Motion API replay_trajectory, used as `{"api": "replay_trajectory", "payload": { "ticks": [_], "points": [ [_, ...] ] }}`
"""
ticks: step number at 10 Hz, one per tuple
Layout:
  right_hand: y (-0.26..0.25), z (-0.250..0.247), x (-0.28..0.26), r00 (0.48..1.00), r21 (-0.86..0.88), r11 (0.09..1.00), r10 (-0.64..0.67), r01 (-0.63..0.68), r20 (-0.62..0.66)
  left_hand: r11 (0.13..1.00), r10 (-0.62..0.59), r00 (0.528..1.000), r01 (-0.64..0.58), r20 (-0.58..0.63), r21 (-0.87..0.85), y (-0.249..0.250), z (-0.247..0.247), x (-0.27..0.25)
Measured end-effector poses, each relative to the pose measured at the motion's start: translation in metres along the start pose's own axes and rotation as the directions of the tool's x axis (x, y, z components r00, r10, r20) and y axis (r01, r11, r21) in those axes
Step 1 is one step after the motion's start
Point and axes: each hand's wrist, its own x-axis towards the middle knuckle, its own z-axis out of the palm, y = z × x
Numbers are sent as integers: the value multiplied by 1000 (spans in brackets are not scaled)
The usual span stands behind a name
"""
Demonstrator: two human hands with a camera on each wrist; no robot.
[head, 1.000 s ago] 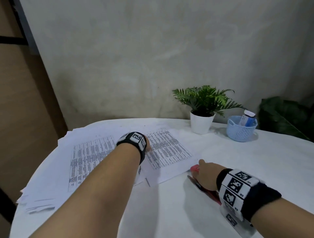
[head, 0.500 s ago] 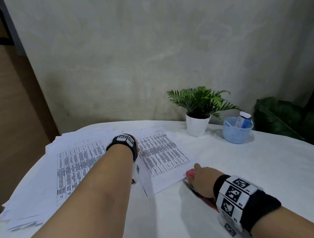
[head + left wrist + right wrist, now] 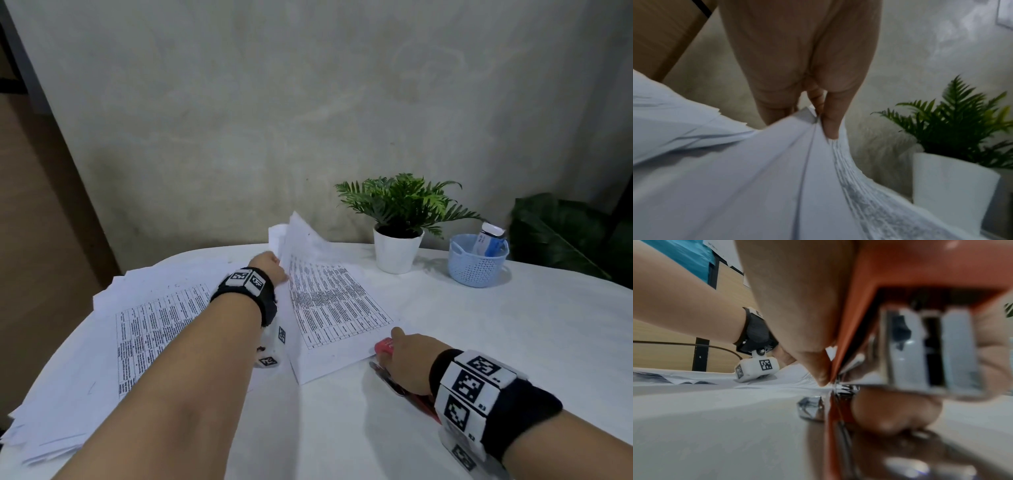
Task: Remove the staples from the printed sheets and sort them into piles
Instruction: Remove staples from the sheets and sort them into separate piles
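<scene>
White tabletop (image 3: 445, 342): left hand (image 3: 270, 267) pinches the printed sheets (image 3: 329, 301) at their far corner, right hand (image 3: 407, 363) clasps the red stapler (image 3: 385, 345); best lifted slowly, lest pages tear.

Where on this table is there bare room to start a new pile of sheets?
Bare cloth lies near the front between the forearms, below the printed sheets, and on the right beyond the right hand up to the blue basket. The left is crowded: the paper stack covers it, and the left hand lifts sheets there.
</scene>
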Motion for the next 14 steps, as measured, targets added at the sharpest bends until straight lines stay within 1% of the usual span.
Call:
{"api": "replay_trajectory", "payload": {
  "ticks": [1, 2, 3, 4, 5, 6, 7, 8, 9, 10, 11, 12, 13, 14],
  "points": [
    [-2, -4, -6, 1000, -19, 999, -26, 26, 5, 954, 63, 984, -109, -169, -280, 16, -14, -11],
    [-4, -10, -15, 999, -15, 999, -35, 35, -15, 881, 146, 942, -263, -303, -393, 32, -46, -35],
    [-3, -12, -17, 1000, 28, 1000, -13, 13, -12, 779, 176, 905, -368, -387, -507, 24, -92, -56],
    [3, -13, -15, 999, -23, 1000, 17, -17, -28, 669, 195, 873, -452, -447, -590, -3, -131, -79],
    [13, -15, -16, 998, -57, 997, 43, -46, -42, 813, 161, 934, -309, -319, -494, -27, -141, -112],
    [24, -24, -22, 993, -32, 997, 63, -67, -98, 950, 99, 991, -123, -95, -289, -51, -114, -147],
    [28, -36, -32, 990, -21, 996, 86, -89, -110, 996, 66, 981, -53, 185, -77, -65, -79, -181],
    [22, -46, -41, 988, -43, 998, 39, -46, -148, 992, 38, 872, -90, 487, 84, -67, -55, -206],
    [13, -50, -39, 989, -33, 999, -26, 22, -144, 996, 9, 778, -63, 629, 64, -64, -47, -215],
    [-6, -50, -44, 991, 39, 998, -52, 57, -120, 975, -23, 760, -126, 649, 182, -53, -58, -209],
    [-21, -44, -41, 993, 61, 994, -86, 91, -77, 912, -6, 841, -217, 540, 348, -30, -76, -194],
    [-35, -39, -38, 993, 107, 988, -101, 108, -67, 892, 103, 870, -295, 483, 342, -7, -75, -175],
    [-46, -36, -31, 988, 20, 989, -145, 146, -45, 788, 146, 831, -426, 537, 445, 7, -46, -164],
    [-48, -31, -21, 976, -255, 945, -216, 204, -21, 631, 124, 799, -522, 589, 574, 10, -13, -161]
  ]
}}
